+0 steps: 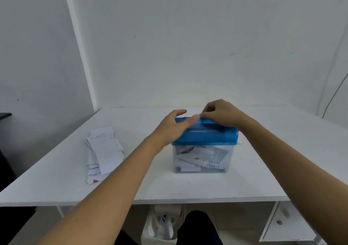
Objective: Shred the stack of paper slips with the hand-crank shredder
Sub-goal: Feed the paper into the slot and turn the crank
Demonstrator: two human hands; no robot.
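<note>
L hand (173, 128) flat-fingered on shredder (209, 134), prob. steadying it; R hand (220, 113) just beside curls in a pinch (holding what, can't tell), slips (103, 150) left of both.

Soft even light, wide-angle edge bowing.

Both forearms bare, stretched forward. Left hand (172, 127) rests flat-fingered on the left end of the shredder (212, 133), fingertips blurred. Right hand (219, 114) sits over its rear top edge, fingers curled; grip unclear.
</note>
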